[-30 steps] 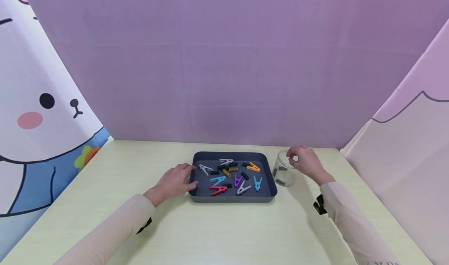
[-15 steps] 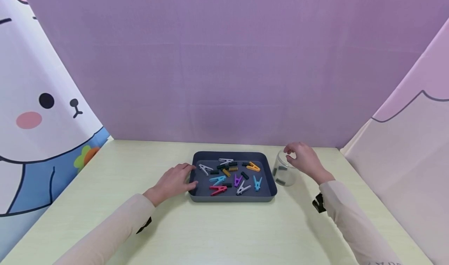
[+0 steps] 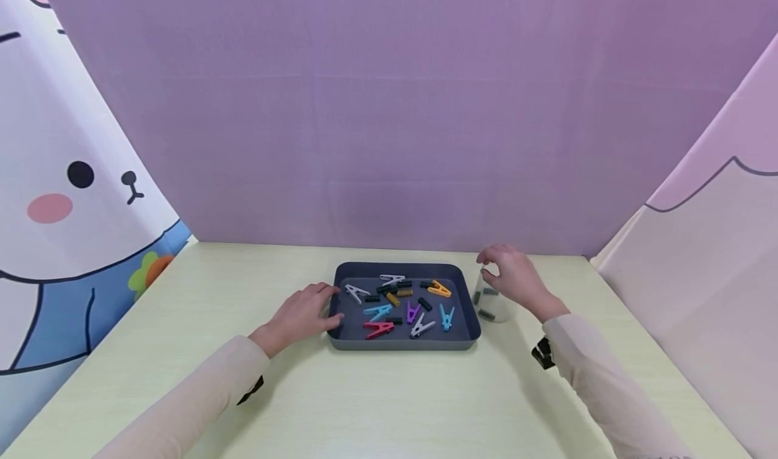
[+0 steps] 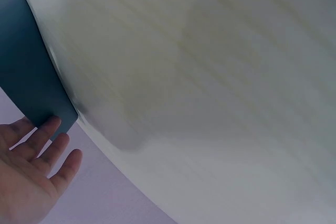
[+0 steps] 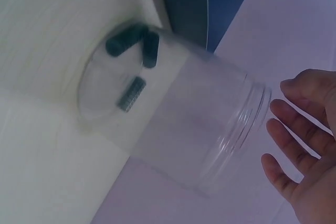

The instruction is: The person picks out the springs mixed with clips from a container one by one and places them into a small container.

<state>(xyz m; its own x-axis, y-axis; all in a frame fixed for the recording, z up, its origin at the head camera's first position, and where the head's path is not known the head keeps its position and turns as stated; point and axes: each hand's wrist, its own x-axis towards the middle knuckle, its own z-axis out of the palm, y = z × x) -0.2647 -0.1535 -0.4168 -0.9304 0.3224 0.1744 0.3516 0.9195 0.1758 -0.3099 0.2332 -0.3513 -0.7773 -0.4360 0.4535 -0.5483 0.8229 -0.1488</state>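
Observation:
My left hand (image 3: 302, 316) rests at the left side of a dark grey tray (image 3: 404, 345), fingers spread against its wall (image 4: 31, 61). In the tray lie colourful plastic clips, among them a red clip (image 3: 379, 329), an orange clip (image 3: 439, 289) and a purple clip (image 3: 412, 312). Small ribbed cylinders like springs lie between them, such as a gold one (image 3: 392, 300) and a black one (image 3: 425, 304). Over the mouth of a clear jar (image 5: 184, 124) hovers my right hand (image 3: 516, 280), loosely curved and holding nothing. Dark ribbed cylinders (image 5: 132, 94) lie on the jar's bottom.
The jar stands just right of the tray on a pale wooden table (image 3: 395, 405). A purple cloth (image 3: 389, 121) rises behind the table. Printed cartoon cloths hang at the left (image 3: 91, 196) and right (image 3: 699, 277).
My right hand has moved left across the jar's mouth toward the tray, its fingers parting slightly. The left hand and the tray have stayed put.

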